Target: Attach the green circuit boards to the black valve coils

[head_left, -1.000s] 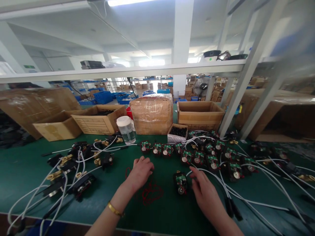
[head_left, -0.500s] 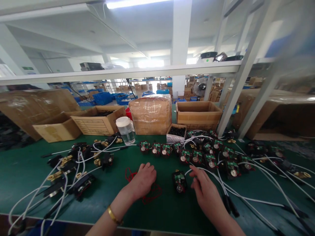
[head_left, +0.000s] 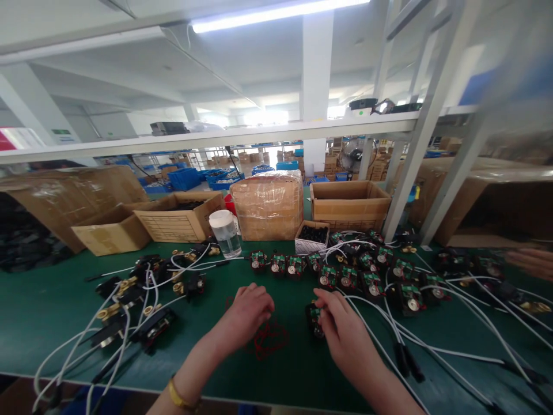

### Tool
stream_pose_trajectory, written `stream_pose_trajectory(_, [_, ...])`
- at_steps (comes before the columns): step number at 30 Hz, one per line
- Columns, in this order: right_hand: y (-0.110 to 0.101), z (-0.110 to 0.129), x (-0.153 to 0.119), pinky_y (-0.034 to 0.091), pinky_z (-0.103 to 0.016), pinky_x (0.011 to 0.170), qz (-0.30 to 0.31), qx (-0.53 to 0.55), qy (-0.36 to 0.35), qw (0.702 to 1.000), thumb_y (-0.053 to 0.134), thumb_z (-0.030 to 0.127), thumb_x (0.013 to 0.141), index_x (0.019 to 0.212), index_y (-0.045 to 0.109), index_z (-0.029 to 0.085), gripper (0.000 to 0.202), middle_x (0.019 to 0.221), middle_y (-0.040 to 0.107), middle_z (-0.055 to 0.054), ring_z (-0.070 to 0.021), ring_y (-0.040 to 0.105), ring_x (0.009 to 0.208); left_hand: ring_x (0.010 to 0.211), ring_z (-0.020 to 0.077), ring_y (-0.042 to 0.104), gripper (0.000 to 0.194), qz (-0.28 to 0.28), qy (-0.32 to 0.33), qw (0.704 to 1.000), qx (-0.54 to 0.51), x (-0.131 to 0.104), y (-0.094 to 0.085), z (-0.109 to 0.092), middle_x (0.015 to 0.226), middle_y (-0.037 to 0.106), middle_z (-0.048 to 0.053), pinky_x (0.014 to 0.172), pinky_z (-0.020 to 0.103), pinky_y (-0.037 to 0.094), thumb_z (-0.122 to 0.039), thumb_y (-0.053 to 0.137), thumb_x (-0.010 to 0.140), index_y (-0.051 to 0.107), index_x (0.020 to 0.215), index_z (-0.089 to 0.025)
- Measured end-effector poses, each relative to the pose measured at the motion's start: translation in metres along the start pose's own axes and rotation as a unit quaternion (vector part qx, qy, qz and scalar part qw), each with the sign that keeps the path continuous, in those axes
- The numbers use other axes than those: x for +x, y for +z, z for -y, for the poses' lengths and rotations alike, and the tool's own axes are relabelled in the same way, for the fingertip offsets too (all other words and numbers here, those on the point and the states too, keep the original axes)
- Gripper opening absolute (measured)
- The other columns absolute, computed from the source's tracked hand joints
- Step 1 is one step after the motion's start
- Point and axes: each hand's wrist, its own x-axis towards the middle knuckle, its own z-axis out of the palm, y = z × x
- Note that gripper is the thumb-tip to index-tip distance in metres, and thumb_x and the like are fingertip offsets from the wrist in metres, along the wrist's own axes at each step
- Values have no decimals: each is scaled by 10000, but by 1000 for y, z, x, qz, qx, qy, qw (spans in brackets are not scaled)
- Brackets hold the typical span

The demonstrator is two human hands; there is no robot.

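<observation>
My left hand point(head_left: 247, 316) is curled, palm down, just above a loose tangle of red wires point(head_left: 270, 340) on the green table. Its fingertips are bent under, and whatever they may hold is hidden. My right hand point(head_left: 345, 331) reaches over the right side of a small black housing with a green circuit board point(head_left: 313, 314), covering part of it. Thumb and forefinger are apart there; whether they touch the housing I cannot tell. Behind it stand several similar housings point(head_left: 327, 276) with green boards, round silver discs and white cables.
On the left lie several black units with brass fittings point(head_left: 127, 285) and white cables. A clear water jug point(head_left: 227, 236), a small box of black parts point(head_left: 311, 237) and cardboard boxes point(head_left: 268, 207) line the back. Another person's hand point(head_left: 531, 262) blurs in at the right.
My right hand has moved left, over the housing it was beside. My left hand stays curled near the red wires. Another person's hand has appeared at the right edge.
</observation>
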Motion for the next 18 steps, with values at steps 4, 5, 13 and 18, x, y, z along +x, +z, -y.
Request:
stream_pose_trajectory(4, [5,5,1,564,-340,838,11,7,-7,1000,360,107,973,1293,538,210,380,1076,610,-93,-206,642,957,1017,249,555,79,36,12,999,33,16,21,4,985,663,32,904,401,377,-176,658,844,685,890,-235])
stream_pose_trajectory(5, [4,5,1,565,-340,827,14,8,-4,1000,359,104,973,1291,541,213,382,1078,609,-94,-206,642,951,1013,255,558,67,45,18,998,40,19,24,4,980,667,40,900,407,381,-182,662,840,690,878,-229])
stream_pose_trajectory(13, [-2,-1,-6,550,-348,788,39,6,14,999,340,47,952,1258,541,204,399,1077,581,-99,-190,624,859,1076,324,535,158,98,58,991,74,23,31,-1,1044,655,162,991,504,381,-71,569,799,655,896,-162])
stream_pose_trajectory(18, [-2,1,-8,540,-345,776,50,22,13,998,313,16,934,1269,537,188,438,1051,569,-94,-183,612,820,978,255,550,220,74,34,996,39,4,10,-1,1037,625,109,933,433,428,-47,420,872,579,922,-190])
